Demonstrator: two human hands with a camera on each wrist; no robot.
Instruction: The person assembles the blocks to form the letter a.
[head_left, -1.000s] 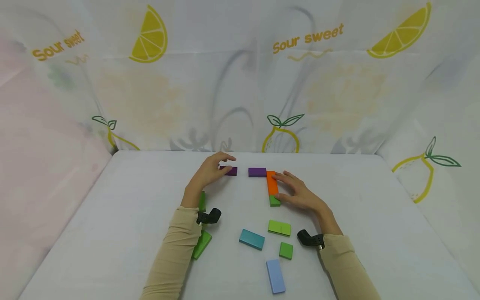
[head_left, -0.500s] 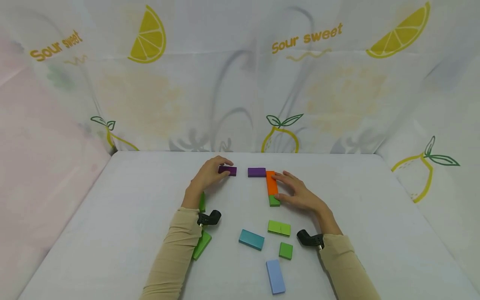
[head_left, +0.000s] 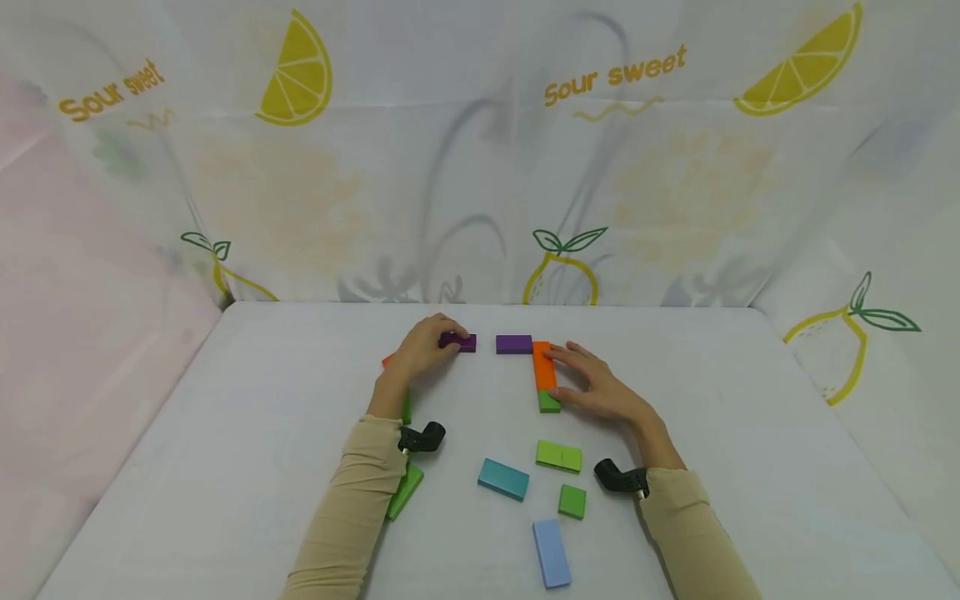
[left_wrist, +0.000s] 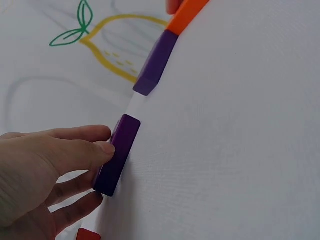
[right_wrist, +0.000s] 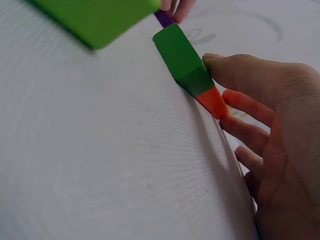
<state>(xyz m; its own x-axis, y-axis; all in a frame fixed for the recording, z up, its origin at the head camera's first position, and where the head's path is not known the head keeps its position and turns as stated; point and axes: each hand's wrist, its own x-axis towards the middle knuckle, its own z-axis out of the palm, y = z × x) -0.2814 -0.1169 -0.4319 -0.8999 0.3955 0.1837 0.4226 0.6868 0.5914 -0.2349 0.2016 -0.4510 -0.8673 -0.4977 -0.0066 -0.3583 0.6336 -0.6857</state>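
My left hand pinches a dark purple block near the back edge of the table, with the thumb on the near side and fingers on the far side. A second purple block lies to its right, a gap between them. That one meets an orange block, which has a green block at its near end. Loosely bent fingers of my right hand rest along the right side of these two; the thumb touches the green one.
Nearer me lie a lime-green block, a teal block, a small green square and a light blue block. My left forearm partly covers a green block and a red-orange one.
The left hand has come down and its fingers have closed on the dark purple block, which has shifted slightly right. A red-orange block now shows behind that wrist. The right hand stays put.
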